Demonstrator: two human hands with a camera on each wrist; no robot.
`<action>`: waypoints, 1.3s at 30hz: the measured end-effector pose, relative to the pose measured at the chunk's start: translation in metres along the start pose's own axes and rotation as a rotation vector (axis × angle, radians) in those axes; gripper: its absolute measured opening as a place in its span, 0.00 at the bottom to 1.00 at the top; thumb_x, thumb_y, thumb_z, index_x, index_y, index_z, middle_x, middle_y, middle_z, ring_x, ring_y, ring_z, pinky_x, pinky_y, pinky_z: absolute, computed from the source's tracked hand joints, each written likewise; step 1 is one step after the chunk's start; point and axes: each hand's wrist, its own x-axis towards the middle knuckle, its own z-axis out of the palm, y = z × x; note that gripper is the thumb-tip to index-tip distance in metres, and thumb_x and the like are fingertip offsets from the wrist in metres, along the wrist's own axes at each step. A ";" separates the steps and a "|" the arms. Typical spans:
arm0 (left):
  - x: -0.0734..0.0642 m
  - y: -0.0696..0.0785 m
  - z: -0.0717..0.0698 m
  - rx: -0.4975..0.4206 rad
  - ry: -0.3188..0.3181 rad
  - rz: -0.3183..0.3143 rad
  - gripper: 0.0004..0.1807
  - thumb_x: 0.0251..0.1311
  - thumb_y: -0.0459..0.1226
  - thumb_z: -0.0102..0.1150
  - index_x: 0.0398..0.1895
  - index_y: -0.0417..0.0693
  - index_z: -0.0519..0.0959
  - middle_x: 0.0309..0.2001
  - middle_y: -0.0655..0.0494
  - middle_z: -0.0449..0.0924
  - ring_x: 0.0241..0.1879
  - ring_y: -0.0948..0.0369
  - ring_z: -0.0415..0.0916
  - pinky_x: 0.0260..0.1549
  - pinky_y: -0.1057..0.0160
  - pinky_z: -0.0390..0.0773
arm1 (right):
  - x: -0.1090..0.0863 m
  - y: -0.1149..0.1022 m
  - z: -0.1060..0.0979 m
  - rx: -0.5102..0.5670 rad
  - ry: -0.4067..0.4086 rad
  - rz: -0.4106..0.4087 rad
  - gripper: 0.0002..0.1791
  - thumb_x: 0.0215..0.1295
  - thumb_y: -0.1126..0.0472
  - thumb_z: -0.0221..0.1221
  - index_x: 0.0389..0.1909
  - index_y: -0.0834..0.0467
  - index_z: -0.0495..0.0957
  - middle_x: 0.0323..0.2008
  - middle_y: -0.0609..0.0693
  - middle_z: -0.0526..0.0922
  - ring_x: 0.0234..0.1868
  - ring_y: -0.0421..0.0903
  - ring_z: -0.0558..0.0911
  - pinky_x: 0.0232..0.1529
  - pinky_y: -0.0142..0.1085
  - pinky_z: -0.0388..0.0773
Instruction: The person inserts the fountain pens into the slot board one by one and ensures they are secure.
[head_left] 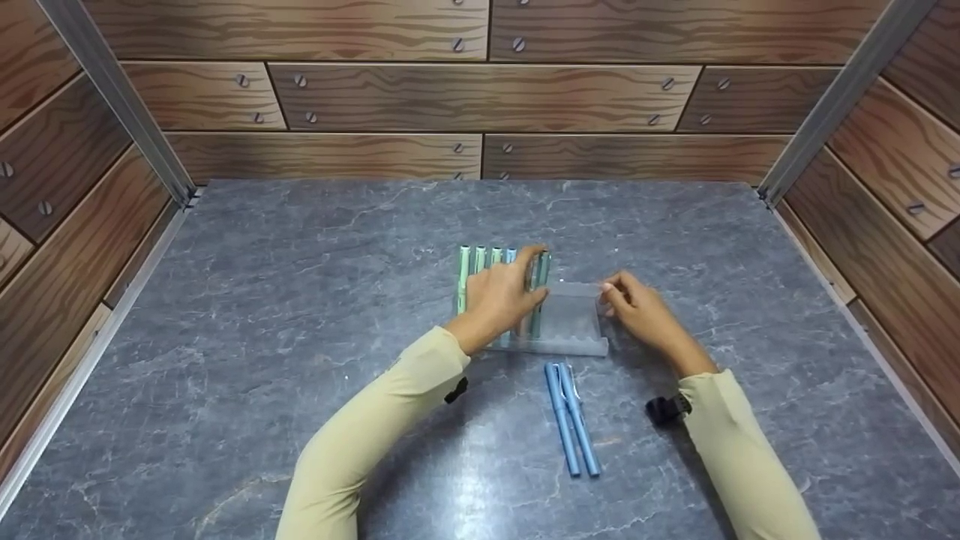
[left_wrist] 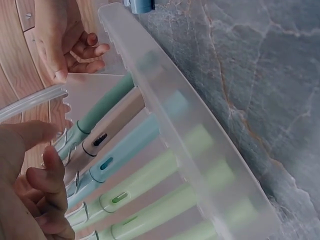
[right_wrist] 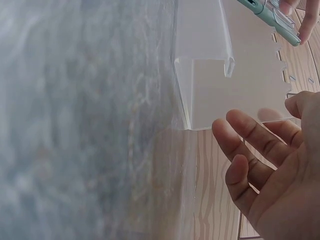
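Observation:
A clear frosted pen holder (head_left: pixel 574 319) with a notched edge carries several capped pens side by side: light green pens (head_left: pixel 463 279), a light blue pen (left_wrist: pixel 125 145), a taupe pen (left_wrist: pixel 116 122) and a dark green pen (left_wrist: pixel 106 104) at the right of the row. My left hand (head_left: pixel 499 292) lies over the row, its index finger stretched to the cap end of the dark green pen and the thumb held apart. At the holder's right side, my right hand (head_left: pixel 637 307) pinches the far corner between thumb and finger, the other fingers loosely bent.
Two blue pens (head_left: pixel 571 420) lie side by side on the grey marbled table (head_left: pixel 300 300), in front of the holder. Wood-patterned panels (head_left: pixel 480 97) enclose the back and sides. Each wrist wears a small black camera (head_left: pixel 667 410).

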 end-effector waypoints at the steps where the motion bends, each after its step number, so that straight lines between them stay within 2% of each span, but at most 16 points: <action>1: -0.001 0.000 0.000 -0.002 0.003 0.004 0.33 0.60 0.54 0.61 0.68 0.64 0.64 0.11 0.64 0.58 0.11 0.66 0.51 0.09 0.68 0.51 | 0.000 0.000 0.000 -0.003 -0.002 0.002 0.16 0.76 0.58 0.45 0.48 0.67 0.72 0.39 0.62 0.82 0.35 0.52 0.82 0.36 0.32 0.75; 6: -0.007 0.002 0.002 0.012 0.017 0.024 0.36 0.58 0.59 0.59 0.68 0.61 0.64 0.10 0.65 0.56 0.10 0.67 0.49 0.08 0.70 0.49 | 0.000 -0.001 -0.001 -0.012 -0.004 0.007 0.16 0.76 0.57 0.45 0.49 0.67 0.72 0.39 0.62 0.82 0.36 0.52 0.82 0.37 0.33 0.74; 12: -0.017 0.006 0.006 0.022 0.019 0.062 0.37 0.56 0.62 0.58 0.66 0.61 0.65 0.10 0.66 0.56 0.10 0.68 0.48 0.08 0.70 0.49 | 0.000 0.000 0.000 -0.017 0.006 0.006 0.15 0.76 0.58 0.45 0.48 0.66 0.72 0.38 0.62 0.82 0.34 0.51 0.81 0.34 0.30 0.72; 22: -0.036 0.010 0.013 -0.010 -0.033 0.120 0.40 0.51 0.66 0.59 0.65 0.58 0.68 0.13 0.66 0.59 0.11 0.68 0.51 0.09 0.71 0.52 | 0.000 0.000 0.000 -0.008 -0.013 0.023 0.16 0.76 0.56 0.44 0.49 0.66 0.71 0.40 0.62 0.82 0.36 0.52 0.81 0.37 0.34 0.74; 27: -0.044 0.010 0.016 0.014 -0.044 0.153 0.40 0.50 0.67 0.59 0.62 0.57 0.71 0.13 0.67 0.57 0.12 0.68 0.52 0.10 0.71 0.52 | 0.000 0.000 -0.001 -0.009 -0.011 0.019 0.16 0.76 0.56 0.44 0.49 0.65 0.71 0.40 0.62 0.82 0.37 0.53 0.82 0.37 0.33 0.74; 32: -0.050 0.010 0.018 0.051 -0.043 0.162 0.40 0.49 0.69 0.58 0.61 0.58 0.72 0.13 0.67 0.57 0.13 0.68 0.53 0.11 0.71 0.52 | 0.000 0.000 0.000 0.002 -0.004 0.014 0.16 0.76 0.57 0.45 0.49 0.66 0.71 0.40 0.62 0.82 0.36 0.52 0.81 0.36 0.31 0.74; 39: -0.060 0.009 0.022 0.022 -0.101 0.161 0.41 0.48 0.70 0.57 0.60 0.57 0.73 0.13 0.67 0.57 0.13 0.68 0.52 0.11 0.71 0.52 | 0.000 0.000 0.001 -0.013 0.015 -0.007 0.15 0.76 0.58 0.45 0.47 0.67 0.72 0.37 0.62 0.82 0.34 0.51 0.81 0.33 0.29 0.72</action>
